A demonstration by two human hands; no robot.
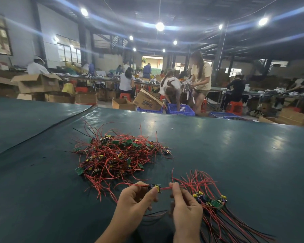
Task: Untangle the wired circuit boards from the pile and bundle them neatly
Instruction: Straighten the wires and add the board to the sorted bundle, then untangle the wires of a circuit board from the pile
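Note:
A tangled pile (116,155) of small green circuit boards with red and black wires lies on the dark green table (235,155), just beyond my hands. My left hand (135,200) pinches one small board (154,187) lifted a little above the table. My right hand (184,206) pinches that board's red wire just to the right of it. A sorted bundle (214,204) of boards lies by my right hand, its wires fanning toward the table's near right edge.
The table's far edge (182,114) runs across the view, with a seam (60,123) in the cover at the left. Beyond it stand cardboard boxes (147,100), blue crates (181,109), red stools and several people at other tables.

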